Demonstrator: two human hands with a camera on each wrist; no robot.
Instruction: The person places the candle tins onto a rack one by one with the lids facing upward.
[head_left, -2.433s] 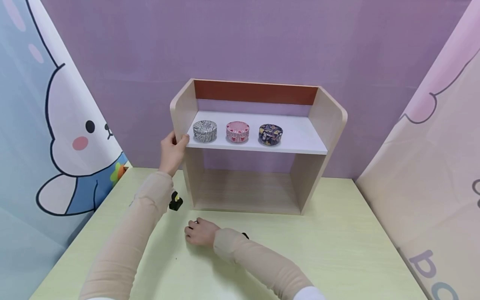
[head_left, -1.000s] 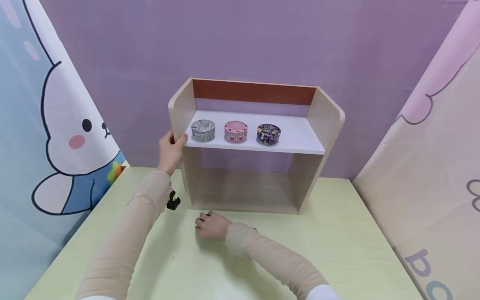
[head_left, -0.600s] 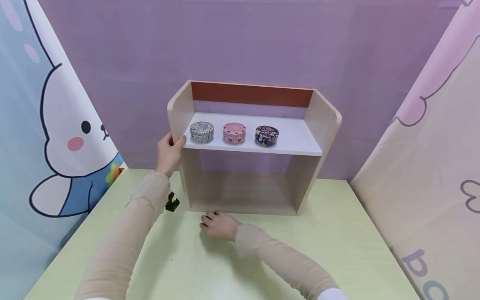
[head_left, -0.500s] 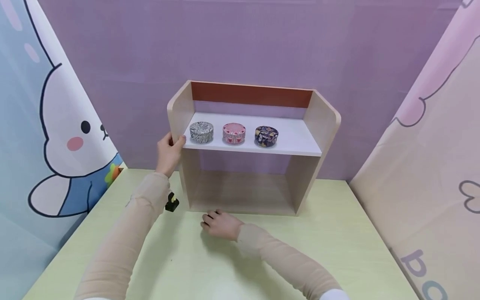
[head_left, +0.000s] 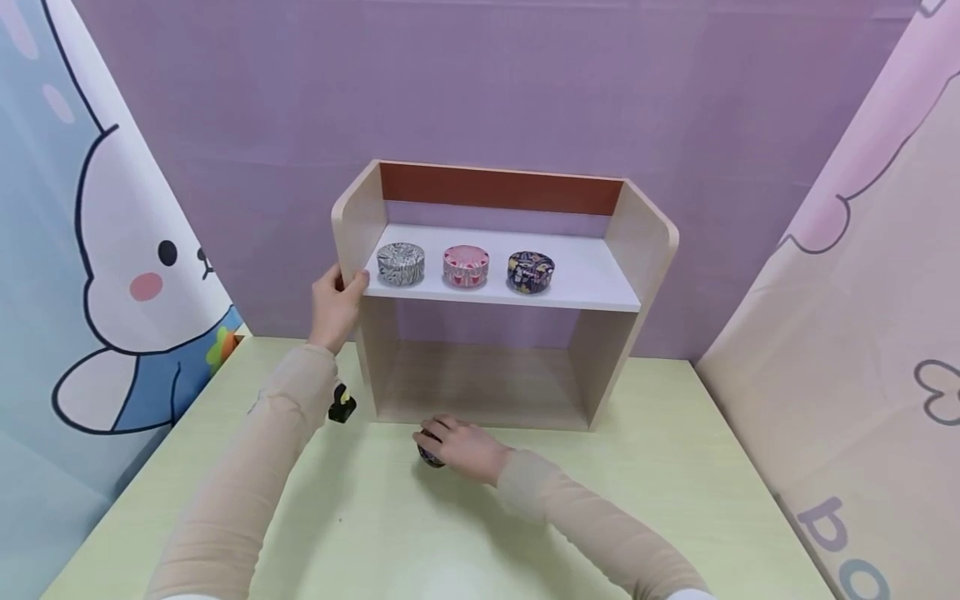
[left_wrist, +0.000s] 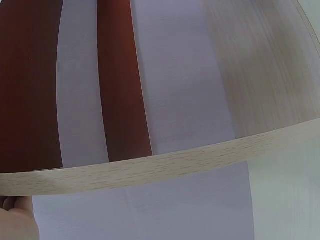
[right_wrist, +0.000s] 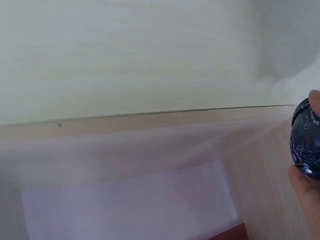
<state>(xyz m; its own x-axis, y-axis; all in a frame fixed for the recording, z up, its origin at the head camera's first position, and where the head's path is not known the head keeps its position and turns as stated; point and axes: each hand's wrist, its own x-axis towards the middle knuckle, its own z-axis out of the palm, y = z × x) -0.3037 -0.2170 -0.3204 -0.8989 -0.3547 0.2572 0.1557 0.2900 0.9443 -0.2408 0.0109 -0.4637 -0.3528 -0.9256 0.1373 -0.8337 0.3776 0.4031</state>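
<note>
A small wooden shelf unit (head_left: 622, 333) with a white upper board stands on the table. My left hand (head_left: 335, 308) grips the edge of its left side panel (head_left: 348, 225); in the left wrist view only part of that hand (left_wrist: 19, 222) shows below the panel edge. Just in front of the lower compartment, my right hand (head_left: 468, 450) holds a round dark blue patterned tin (head_left: 431, 450). Thumb and fingers pinch the same tin (right_wrist: 305, 142) in the right wrist view, where the frame edge cuts it off.
Along the upper board sit a black-and-white tin (head_left: 401, 265), a pink tin with hearts (head_left: 466, 267) and a dark floral tin (head_left: 530, 272). The pale green table (head_left: 675, 500) extends around the unit. A purple cloth (head_left: 487, 83) hangs behind.
My right hand has moved rightward and a little toward the unit, and the dark blue tin in it has come into sight. The left hand stays on the side panel.
</note>
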